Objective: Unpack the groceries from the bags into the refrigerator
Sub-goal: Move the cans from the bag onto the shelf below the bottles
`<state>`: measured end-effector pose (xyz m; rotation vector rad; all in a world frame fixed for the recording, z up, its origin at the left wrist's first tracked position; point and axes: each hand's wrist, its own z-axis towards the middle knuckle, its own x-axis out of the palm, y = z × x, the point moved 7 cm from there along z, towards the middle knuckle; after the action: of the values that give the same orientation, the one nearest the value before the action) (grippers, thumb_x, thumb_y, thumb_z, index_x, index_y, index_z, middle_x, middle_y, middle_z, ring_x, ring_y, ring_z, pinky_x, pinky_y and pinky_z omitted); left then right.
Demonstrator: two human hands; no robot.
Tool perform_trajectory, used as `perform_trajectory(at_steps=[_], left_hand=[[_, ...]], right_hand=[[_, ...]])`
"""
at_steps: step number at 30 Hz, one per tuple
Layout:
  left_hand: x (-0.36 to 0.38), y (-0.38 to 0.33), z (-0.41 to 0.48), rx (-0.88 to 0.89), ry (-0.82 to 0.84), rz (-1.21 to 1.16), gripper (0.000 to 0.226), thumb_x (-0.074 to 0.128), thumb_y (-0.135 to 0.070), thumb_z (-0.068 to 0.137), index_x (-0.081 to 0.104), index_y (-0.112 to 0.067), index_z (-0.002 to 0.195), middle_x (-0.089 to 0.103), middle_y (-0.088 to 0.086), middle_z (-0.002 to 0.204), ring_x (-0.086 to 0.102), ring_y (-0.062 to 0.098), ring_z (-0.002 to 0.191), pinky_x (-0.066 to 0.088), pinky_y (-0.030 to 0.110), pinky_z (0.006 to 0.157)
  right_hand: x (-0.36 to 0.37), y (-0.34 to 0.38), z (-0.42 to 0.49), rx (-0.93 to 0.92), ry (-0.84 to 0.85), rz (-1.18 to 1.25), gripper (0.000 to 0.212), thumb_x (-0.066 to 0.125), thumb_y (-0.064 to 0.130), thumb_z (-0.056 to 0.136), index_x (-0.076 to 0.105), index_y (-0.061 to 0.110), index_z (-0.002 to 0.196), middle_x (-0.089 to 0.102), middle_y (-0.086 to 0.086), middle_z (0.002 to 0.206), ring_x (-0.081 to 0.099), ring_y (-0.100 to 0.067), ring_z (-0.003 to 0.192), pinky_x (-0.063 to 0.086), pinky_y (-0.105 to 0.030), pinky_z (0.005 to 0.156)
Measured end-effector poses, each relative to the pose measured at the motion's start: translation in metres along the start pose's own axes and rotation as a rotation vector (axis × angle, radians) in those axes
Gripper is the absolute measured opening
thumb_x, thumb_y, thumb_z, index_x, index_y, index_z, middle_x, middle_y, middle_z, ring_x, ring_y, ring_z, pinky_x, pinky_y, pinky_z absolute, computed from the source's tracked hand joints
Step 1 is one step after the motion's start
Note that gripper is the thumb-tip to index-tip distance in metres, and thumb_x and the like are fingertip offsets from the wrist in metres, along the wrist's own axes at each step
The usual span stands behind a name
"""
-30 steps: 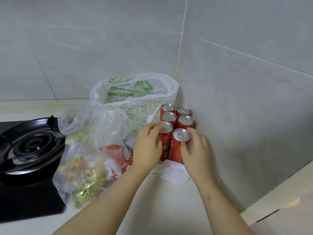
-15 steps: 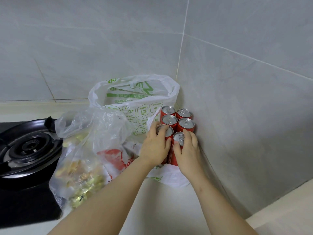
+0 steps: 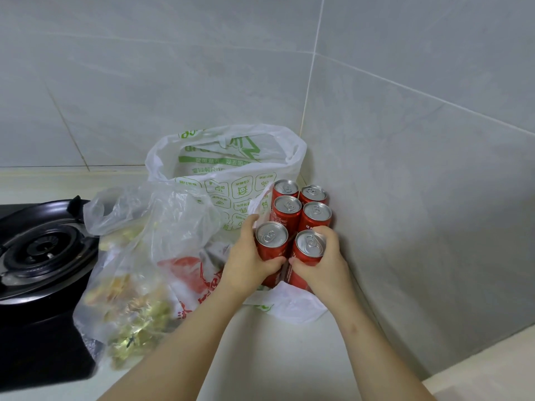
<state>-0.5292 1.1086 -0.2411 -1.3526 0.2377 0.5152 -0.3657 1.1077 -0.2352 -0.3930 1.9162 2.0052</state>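
Note:
Several red drink cans stand in two rows in the counter corner, on a flattened white bag [image 3: 292, 306]. My left hand [image 3: 249, 263] grips the front left can [image 3: 271, 241], fingers and thumb curled round its side. My right hand [image 3: 320, 266] grips the front right can [image 3: 309, 248] the same way. Behind them stand the other cans [image 3: 315, 214]. A white bag with green print [image 3: 231, 172] stands open at the back. A clear bag [image 3: 139, 256] holding snacks and a red packet lies to the left.
A black gas stove burner [image 3: 40, 250] sits at the left on the pale counter [image 3: 275, 357]. Grey tiled walls [image 3: 419, 198] close in at the back and right, close to the cans.
Both hands have slid from the can tops down round the sides of the two front cans. The view has drawn a little closer.

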Motion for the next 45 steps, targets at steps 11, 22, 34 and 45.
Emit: perform_trajectory(at_steps=[11, 22, 34, 45], left_hand=[[-0.008, -0.001, -0.024, -0.155, -0.117, -0.093, 0.057, 0.081, -0.015, 0.063, 0.045, -0.03, 0.104, 0.059, -0.019, 0.088, 0.056, -0.007, 0.079, 0.043, 0.004, 0.062], [-0.086, -0.056, -0.083, -0.022, -0.359, -0.085, 0.056, 0.082, -0.014, 0.059, 0.045, -0.042, 0.091, 0.063, -0.024, 0.087, 0.057, -0.012, 0.08, 0.04, 0.003, 0.064], [-0.229, -0.064, -0.211, -0.103, -0.59, 0.185, 0.064, 0.082, -0.024, 0.054, 0.041, -0.06, 0.089, 0.055, -0.038, 0.095, 0.055, -0.011, 0.084, 0.044, 0.007, 0.068], [-0.341, -0.031, -0.403, -0.423, -0.931, 0.303, 0.053, 0.08, -0.018, 0.061, 0.043, -0.047, 0.087, 0.06, -0.026, 0.082, 0.053, -0.012, 0.086, 0.04, 0.001, 0.06]], right_hand=[[0.003, -0.006, -0.01, 0.029, -0.039, 0.11, 0.051, 0.081, 0.019, 0.062, 0.058, 0.025, 0.107, 0.068, 0.009, 0.097, 0.065, -0.01, 0.089, 0.05, -0.023, 0.071], [-0.003, 0.075, -0.053, -0.229, -0.125, 0.175, 0.055, 0.076, 0.034, 0.051, 0.052, 0.043, 0.099, 0.064, 0.012, 0.104, 0.062, -0.012, 0.098, 0.052, -0.042, 0.085], [0.1, 0.142, -0.149, -0.279, 0.261, 0.201, 0.054, 0.08, 0.024, 0.051, 0.055, 0.038, 0.098, 0.065, 0.021, 0.087, 0.063, -0.008, 0.086, 0.054, -0.043, 0.078], [0.233, 0.2, -0.314, -0.371, 0.832, 0.227, 0.045, 0.076, 0.006, 0.065, 0.048, 0.032, 0.088, 0.061, 0.017, 0.077, 0.054, 0.014, 0.065, 0.039, -0.002, 0.052]])
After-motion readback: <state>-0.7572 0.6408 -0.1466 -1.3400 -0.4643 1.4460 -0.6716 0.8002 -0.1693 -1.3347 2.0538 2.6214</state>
